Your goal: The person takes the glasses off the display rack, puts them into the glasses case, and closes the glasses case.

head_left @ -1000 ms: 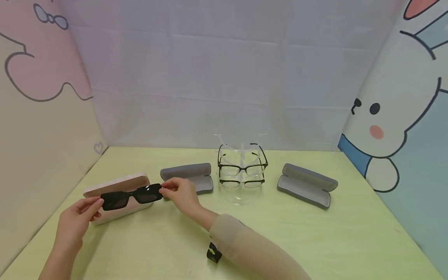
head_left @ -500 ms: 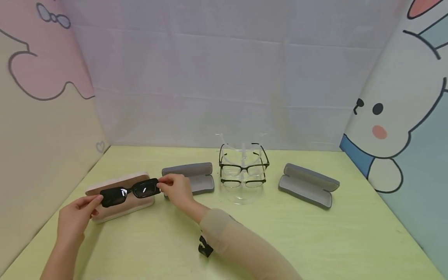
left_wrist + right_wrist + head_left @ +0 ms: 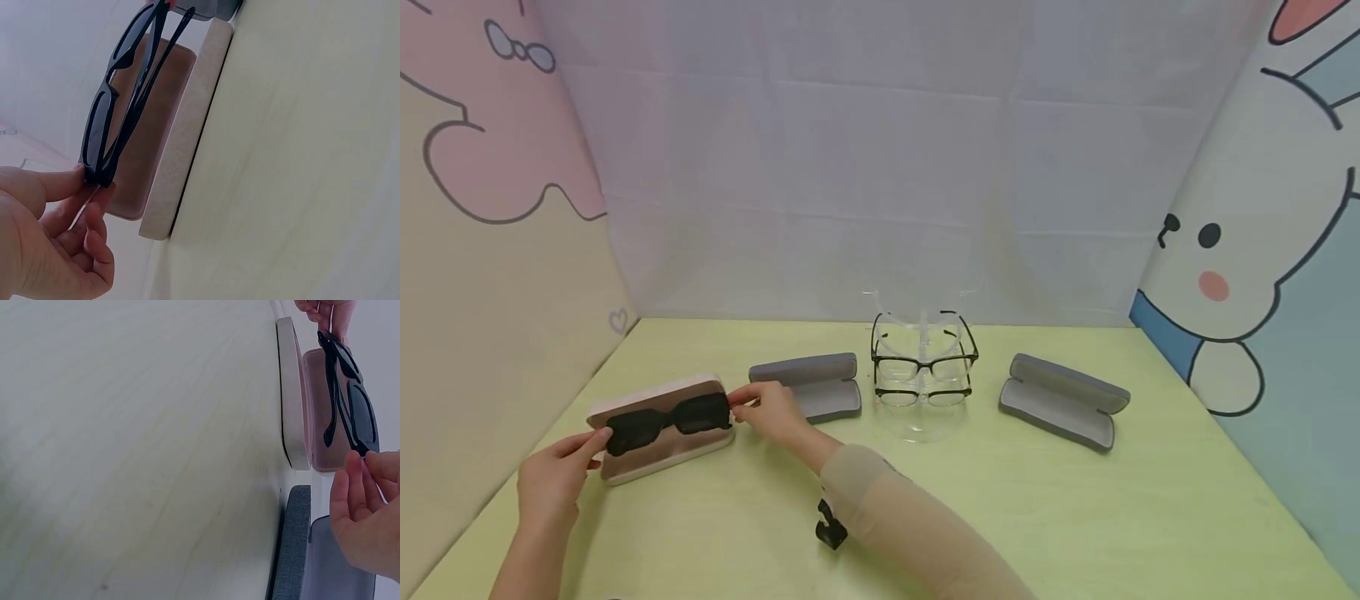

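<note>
A pair of black sunglasses [image 3: 668, 421] hangs over the pale pink glasses case [image 3: 662, 463], which lies with its lid up. My left hand [image 3: 556, 479] pinches the left end of the frame between thumb and fingers. At the other end my right hand [image 3: 775, 414] pinches the frame's corner. Both temples [image 3: 147, 87] are folded in behind the lenses, as the left wrist view shows. In the right wrist view the sunglasses [image 3: 359, 403] stand above the case wall [image 3: 294, 394], with a hand at each end.
Beside the right hand lies a grey glasses case [image 3: 831, 396] with its lid up. A clear stand [image 3: 922, 429] carries two pairs of black-framed eyeglasses [image 3: 922, 363]. Another grey case [image 3: 1063, 408] lies at the right. Printed walls border the pale yellow table [image 3: 1112, 517].
Both hands have shifted slightly left with the sunglasses, then lowered them closer over the pink case. The lenses have tilted and lost their bright reflections.
</note>
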Demonstrator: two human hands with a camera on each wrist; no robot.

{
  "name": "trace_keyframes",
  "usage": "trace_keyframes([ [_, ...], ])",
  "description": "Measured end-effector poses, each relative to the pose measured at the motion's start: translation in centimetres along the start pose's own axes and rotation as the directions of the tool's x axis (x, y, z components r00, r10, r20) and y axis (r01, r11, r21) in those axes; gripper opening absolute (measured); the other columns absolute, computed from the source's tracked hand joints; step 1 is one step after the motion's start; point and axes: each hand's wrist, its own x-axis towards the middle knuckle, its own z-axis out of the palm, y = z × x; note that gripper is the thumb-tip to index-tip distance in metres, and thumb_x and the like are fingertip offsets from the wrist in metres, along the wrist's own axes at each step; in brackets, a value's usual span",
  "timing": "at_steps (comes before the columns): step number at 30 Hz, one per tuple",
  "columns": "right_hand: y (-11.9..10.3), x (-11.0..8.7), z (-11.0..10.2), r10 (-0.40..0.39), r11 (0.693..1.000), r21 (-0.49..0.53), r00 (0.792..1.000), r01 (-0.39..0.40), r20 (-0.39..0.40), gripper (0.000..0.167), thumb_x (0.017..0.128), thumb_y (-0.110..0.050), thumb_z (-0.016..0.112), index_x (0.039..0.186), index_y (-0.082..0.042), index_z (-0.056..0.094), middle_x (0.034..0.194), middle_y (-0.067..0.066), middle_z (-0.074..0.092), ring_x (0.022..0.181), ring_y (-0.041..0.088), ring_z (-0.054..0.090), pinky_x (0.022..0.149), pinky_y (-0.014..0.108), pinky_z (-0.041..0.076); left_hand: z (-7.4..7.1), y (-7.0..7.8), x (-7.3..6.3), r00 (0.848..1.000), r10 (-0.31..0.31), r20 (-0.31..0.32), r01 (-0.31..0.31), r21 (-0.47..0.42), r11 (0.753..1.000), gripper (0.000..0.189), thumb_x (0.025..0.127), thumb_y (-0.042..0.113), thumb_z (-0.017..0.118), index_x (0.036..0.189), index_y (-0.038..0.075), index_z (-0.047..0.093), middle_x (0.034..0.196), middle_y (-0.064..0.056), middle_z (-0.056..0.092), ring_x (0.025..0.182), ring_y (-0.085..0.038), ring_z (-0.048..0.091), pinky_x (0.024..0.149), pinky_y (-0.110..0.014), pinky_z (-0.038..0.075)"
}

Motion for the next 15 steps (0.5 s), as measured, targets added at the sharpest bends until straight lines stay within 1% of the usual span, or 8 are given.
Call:
trace_keyframes([
  [1,0.0,0.1,0.1,-0.003,1.0,-0.005,1.0,0.003,0.007,0.02,0.084,-0.01,0.063,0.102,-0.014,0.07,0.092,-0.004,0.069,0.067,0.002,0.058,0.051,0.016,0.04,-0.1,-0.1,0.1,1.0,-0.007,-0.002,0.007,0.007,1.0,0.021,0.078,0.054,0.062,0.059,0.047,0.055,0.059,0.019,0.053,0.057,-0.004,0.045,0.043,-0.029,0.032],
  [4,0.2,0.3,0.5,-0.007,1.0,-0.016,1.0,0.008,0.027,0.022,0.083,-0.011,0.063,0.104,-0.015,0.07,0.095,-0.006,0.068,0.068,0.001,0.059,0.053,0.016,0.04,-0.4,-0.4,0.4,1.0,-0.009,-0.002,0.009,0.016,1.0,0.022,0.079,0.053,0.061,0.058,0.048,0.056,0.06,0.018,0.052,0.056,-0.006,0.045,0.041,-0.029,0.032],
  [5,0.3,0.3,0.6,-0.006,1.0,-0.015,0.999,0.007,0.033,0.022,0.083,-0.011,0.064,0.104,-0.015,0.07,0.096,-0.007,0.068,0.069,0.001,0.059,0.054,0.016,0.041,-0.4,-0.4,0.5,1.0,-0.02,0.004,0.02,0.022,1.0,0.023,0.079,0.052,0.061,0.057,0.048,0.056,0.059,0.018,0.052,0.056,-0.006,0.044,0.041,-0.029,0.031],
  [8,0.4,0.4,0.8,0.0,1.0,-0.015,0.999,0.001,0.046,0.024,0.084,-0.011,0.063,0.107,-0.015,0.069,0.097,-0.006,0.068,0.068,0.0,0.058,0.053,0.016,0.041,-0.5,-0.7,0.6,0.999,-0.032,0.018,0.032,0.009,0.999,0.021,0.08,0.05,0.062,0.059,0.045,0.061,0.061,0.017,0.053,0.062,-0.005,0.047,0.047,-0.03,0.031],
  [11,0.4,0.5,1.0,0.015,1.0,-0.018,0.998,-0.014,0.053,0.025,0.085,-0.011,0.062,0.109,-0.014,0.068,0.098,-0.005,0.067,0.066,0.002,0.059,0.051,0.016,0.039,-0.5,-0.9,0.8,0.998,-0.05,0.027,0.049,0.022,0.999,0.022,0.08,0.05,0.062,0.059,0.044,0.062,0.059,0.015,0.055,0.062,-0.006,0.047,0.05,-0.03,0.032],
  [12,0.4,0.5,1.1,0.018,1.0,-0.023,0.998,-0.017,0.054,0.025,0.085,-0.011,0.061,0.109,-0.014,0.067,0.098,-0.005,0.067,0.066,0.003,0.059,0.05,0.016,0.038,-0.5,-1.0,0.8,0.999,-0.048,0.026,0.047,0.024,0.999,0.021,0.08,0.05,0.063,0.06,0.042,0.064,0.059,0.015,0.055,0.061,-0.006,0.047,0.051,-0.03,0.032],
  [15,0.3,0.6,1.2,0.028,0.999,-0.042,0.998,-0.026,0.051,0.025,0.086,-0.01,0.06,0.111,-0.012,0.067,0.098,-0.004,0.067,0.064,0.004,0.058,0.047,0.016,0.035,-0.4,-1.2,0.8,0.998,-0.048,0.037,0.047,0.032,0.998,0.025,0.08,0.048,0.063,0.056,0.042,0.06,0.058,0.013,0.055,0.06,-0.007,0.047,0.051,-0.03,0.033],
])
